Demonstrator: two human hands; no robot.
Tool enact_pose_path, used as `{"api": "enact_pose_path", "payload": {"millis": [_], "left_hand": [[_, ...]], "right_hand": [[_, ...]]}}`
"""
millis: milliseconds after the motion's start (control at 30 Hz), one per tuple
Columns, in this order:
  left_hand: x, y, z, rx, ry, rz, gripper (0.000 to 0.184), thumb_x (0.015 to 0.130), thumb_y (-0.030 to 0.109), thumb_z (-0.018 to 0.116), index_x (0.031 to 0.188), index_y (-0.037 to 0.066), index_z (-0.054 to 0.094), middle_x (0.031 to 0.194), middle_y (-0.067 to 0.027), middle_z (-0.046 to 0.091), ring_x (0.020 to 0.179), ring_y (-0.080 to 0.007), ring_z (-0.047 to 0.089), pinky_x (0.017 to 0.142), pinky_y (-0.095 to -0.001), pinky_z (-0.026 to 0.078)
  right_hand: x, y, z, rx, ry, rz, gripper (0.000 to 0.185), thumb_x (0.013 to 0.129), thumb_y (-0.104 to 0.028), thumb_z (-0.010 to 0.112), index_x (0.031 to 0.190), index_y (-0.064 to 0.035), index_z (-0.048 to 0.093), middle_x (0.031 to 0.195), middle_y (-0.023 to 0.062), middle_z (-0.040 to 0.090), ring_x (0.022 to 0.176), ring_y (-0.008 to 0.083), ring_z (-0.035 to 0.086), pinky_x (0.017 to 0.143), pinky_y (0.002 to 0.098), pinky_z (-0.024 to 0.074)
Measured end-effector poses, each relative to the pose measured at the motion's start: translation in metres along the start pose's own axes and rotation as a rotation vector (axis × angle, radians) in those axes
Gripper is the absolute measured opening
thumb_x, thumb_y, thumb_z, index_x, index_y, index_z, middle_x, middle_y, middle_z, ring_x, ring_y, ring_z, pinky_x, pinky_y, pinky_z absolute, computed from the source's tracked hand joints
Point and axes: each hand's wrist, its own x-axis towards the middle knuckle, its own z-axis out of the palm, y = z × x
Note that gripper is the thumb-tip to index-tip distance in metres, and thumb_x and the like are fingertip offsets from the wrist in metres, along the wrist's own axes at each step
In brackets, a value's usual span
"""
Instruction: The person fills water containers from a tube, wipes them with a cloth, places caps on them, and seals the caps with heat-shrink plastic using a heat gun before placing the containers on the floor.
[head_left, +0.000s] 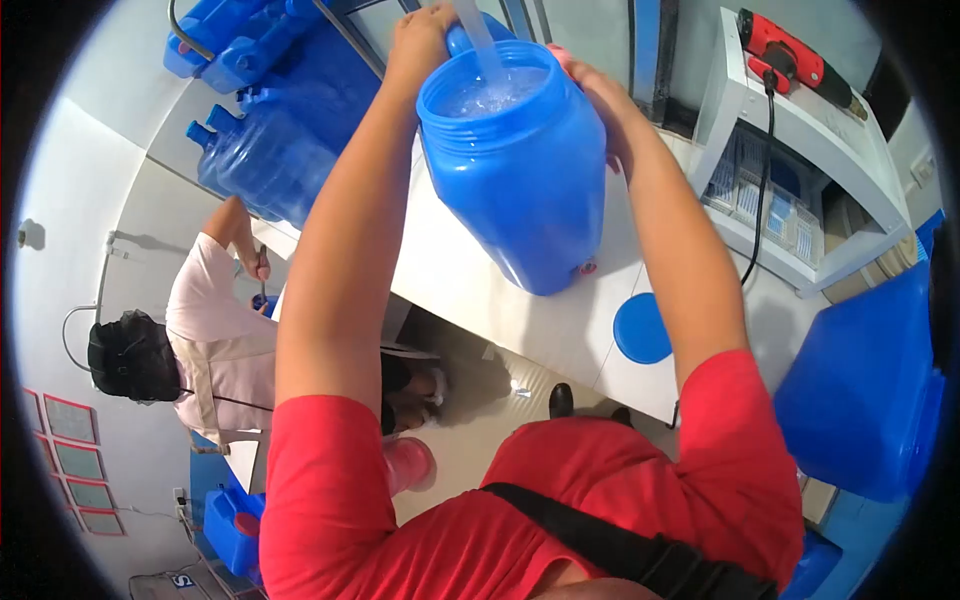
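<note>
A blue water jug (520,185) with a wide threaded mouth and a small tap near its base is tilted over the white counter (455,270). A clear stream runs into its mouth, and bubbly water (492,95) shows inside. My left hand (422,38) is closed at the jug's far top, beside a blue part that looks like its handle; its fingertips are partly hidden. Against the jug's right side presses my right hand (592,95), with most fingers hidden behind it. A small pink-red piece (559,56) shows near those fingers. A round blue lid (642,328) lies on the counter.
Left, a person in a pale top (215,320) works with a tool. Clear blue bottles (270,160) stand behind. A red heat gun (790,60) sits on a white shelf unit (800,110), its cord hanging down. A large blue bin (860,390) stands right.
</note>
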Motion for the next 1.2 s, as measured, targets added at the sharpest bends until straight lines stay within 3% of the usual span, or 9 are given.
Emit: {"api": "enact_pose_path", "payload": {"millis": [267,467,600,667,767,867,1000,1067,1200], "left_hand": [[0.001,0.010,-0.011,0.064,0.071,0.067,0.029,0.075,0.019,0.070,0.104,0.014,0.071,0.120,-0.0135,0.068,0.114,-0.0385,0.059,0.102,-0.0478,0.043],[0.004,0.015,-0.016,-0.020,0.044,0.087,0.024,0.071,0.014,0.074,0.095,0.008,0.070,0.108,-0.0124,0.072,0.105,-0.0338,0.067,0.093,-0.0439,0.048],[-0.005,0.022,-0.022,-0.212,0.017,-0.025,0.033,0.072,0.004,0.069,0.105,0.006,0.071,0.104,-0.0148,0.071,0.104,-0.0339,0.066,0.094,-0.0390,0.050],[-0.014,0.026,-0.029,0.025,0.454,-0.026,0.040,0.074,-0.003,0.062,0.112,0.008,0.070,0.112,-0.0143,0.068,0.111,-0.0292,0.063,0.097,-0.0370,0.049],[-0.056,0.060,-0.045,-0.322,0.727,-0.268,0.039,0.083,-0.005,0.056,0.122,-0.002,0.056,0.121,-0.0160,0.061,0.115,-0.0267,0.059,0.102,-0.0383,0.046],[-0.132,0.148,-0.054,-0.568,0.932,-0.250,0.036,0.096,0.014,0.061,0.126,0.003,0.043,0.131,-0.0181,0.054,0.123,-0.0254,0.054,0.108,-0.0408,0.039],[-0.228,0.242,0.001,-0.802,0.908,-0.076,0.069,0.102,0.049,0.046,0.144,-0.003,0.029,0.153,-0.0260,0.032,0.142,-0.0380,0.035,0.116,-0.0500,0.027],[-0.246,0.242,0.036,-0.727,0.708,-0.145,0.083,0.101,0.059,0.037,0.153,-0.002,0.015,0.158,-0.0277,0.019,0.146,-0.0409,0.027,0.117,-0.0507,0.024],[-0.208,0.234,0.029,-0.453,0.613,-0.265,0.089,0.101,0.062,0.032,0.157,-0.003,0.008,0.159,-0.0270,0.019,0.146,-0.0370,0.027,0.119,-0.0486,0.021]], "right_hand": [[0.174,-0.028,0.038,-0.177,-0.453,-0.413,0.037,0.100,-0.021,0.055,0.134,-0.0067,0.056,0.113,0.0038,0.065,0.099,0.0122,0.062,0.086,0.0275,0.0506],[0.069,-0.014,0.002,-0.090,-0.402,-0.141,0.043,0.103,-0.025,0.048,0.140,-0.0019,0.053,0.136,0.0098,0.059,0.122,0.0172,0.058,0.105,0.0304,0.0448],[-0.014,-0.015,-0.001,0.003,-0.283,-0.349,0.044,0.105,-0.026,0.043,0.134,0.0043,0.056,0.137,0.0117,0.060,0.123,0.0191,0.057,0.108,0.0320,0.0417],[-0.057,-0.018,0.011,0.060,-0.094,-0.448,0.044,0.106,-0.024,0.042,0.134,0.0081,0.054,0.136,0.0124,0.060,0.126,0.0210,0.056,0.111,0.0336,0.0390],[-0.083,0.036,0.024,-0.075,0.053,-0.698,0.044,0.107,-0.023,0.042,0.139,0.0048,0.049,0.140,0.0201,0.054,0.130,0.0296,0.050,0.112,0.0394,0.0353],[-0.119,0.072,0.043,-0.502,0.357,-1.114,0.051,0.105,-0.029,0.045,0.147,-0.0002,0.043,0.151,0.0285,0.037,0.136,0.0455,0.038,0.115,0.0518,0.0267],[-0.153,0.096,0.054,-0.700,-0.059,-1.125,0.050,0.098,-0.034,0.052,0.138,-0.0030,0.054,0.153,0.0281,0.036,0.151,0.0472,0.014,0.119,0.0606,0.0056],[-0.161,0.079,0.045,-0.785,-0.296,-1.081,0.043,0.097,-0.032,0.051,0.127,-0.0026,0.060,0.147,0.0284,0.043,0.145,0.0446,0.031,0.119,0.0573,0.0159],[-0.132,0.067,0.003,-0.317,0.395,-0.996,0.026,0.099,-0.014,0.046,0.113,-0.0012,0.063,0.120,0.0213,0.061,0.111,0.0362,0.058,0.102,0.0463,0.0429]]}}
